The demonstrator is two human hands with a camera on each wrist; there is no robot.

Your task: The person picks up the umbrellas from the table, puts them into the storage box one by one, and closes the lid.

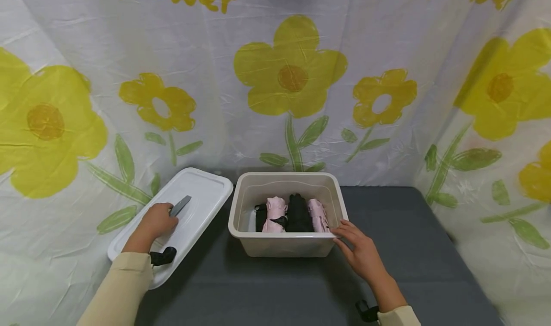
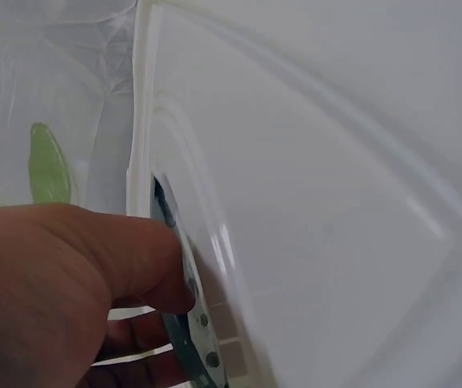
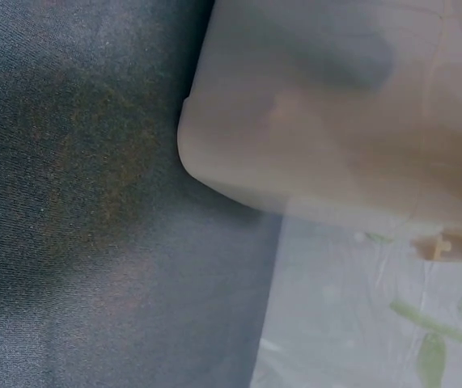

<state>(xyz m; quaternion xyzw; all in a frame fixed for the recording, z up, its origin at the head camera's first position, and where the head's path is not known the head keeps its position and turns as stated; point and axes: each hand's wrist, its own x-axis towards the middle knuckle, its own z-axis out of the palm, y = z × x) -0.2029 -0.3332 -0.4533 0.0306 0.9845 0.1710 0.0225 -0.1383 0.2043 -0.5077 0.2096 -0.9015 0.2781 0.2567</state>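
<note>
A beige plastic bin [image 1: 245, 194] stands on the dark table and holds folded pink umbrellas [image 1: 275, 213] and a black one [image 1: 299, 213]. My right hand [image 1: 346, 233] lies at the bin's front right corner, its straight fingers touching the rim. In the right wrist view, the bin [image 3: 336, 121] shows from below as a blurred corner. A white lid [image 1: 206, 190] lies to the left of the bin, tilted toward the backdrop. My left hand [image 1: 165, 218] grips it at its grey latch [image 1: 181, 205]. Up close, the thumb [image 2: 146, 271] presses on the latch [image 2: 186, 323] at the edge of the lid [image 2: 336, 202].
A dark grey cloth covers the table [image 1: 409, 230], seen as well in the right wrist view [image 3: 93, 202]. A white backdrop with yellow flowers [image 1: 292, 72] closes off the back and both sides. Black wrist straps [image 1: 163, 255] sit on both arms.
</note>
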